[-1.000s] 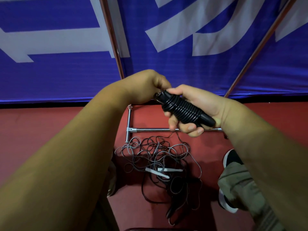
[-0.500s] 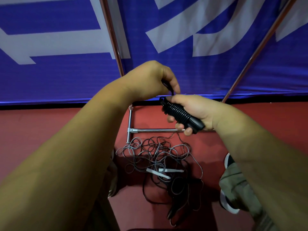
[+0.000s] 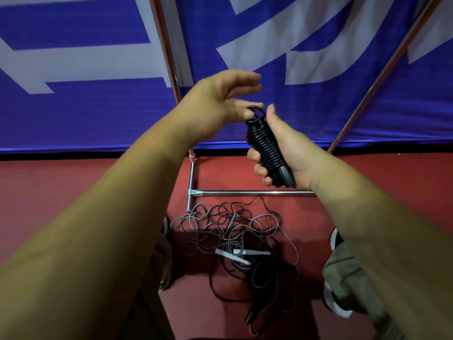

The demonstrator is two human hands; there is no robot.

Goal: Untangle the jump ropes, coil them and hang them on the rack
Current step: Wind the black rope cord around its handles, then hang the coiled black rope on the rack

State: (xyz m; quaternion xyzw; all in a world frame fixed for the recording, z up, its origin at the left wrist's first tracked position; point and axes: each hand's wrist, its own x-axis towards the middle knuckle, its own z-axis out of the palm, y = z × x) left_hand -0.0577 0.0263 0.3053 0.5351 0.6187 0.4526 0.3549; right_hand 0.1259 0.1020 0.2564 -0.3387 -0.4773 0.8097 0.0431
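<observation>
My right hand grips a black jump rope wound tightly round its own handles, held upright in front of the banner. My left hand is at the bundle's top: thumb and one finger pinch the small end loop there, the other fingers stretched out. Below, on the red floor, lies a tangled pile of grey and black jump ropes with two white handles in it. The chrome rack's base bar runs just behind the pile.
Two chrome rack poles rise in front of a blue and white banner. My shoe and trouser leg are at the right of the pile, another shoe at its left.
My right hand has tipped the wound rope bundle from slanted to nearly upright and raised it. My left hand has opened its outer fingers, keeping hold at the top loop.
</observation>
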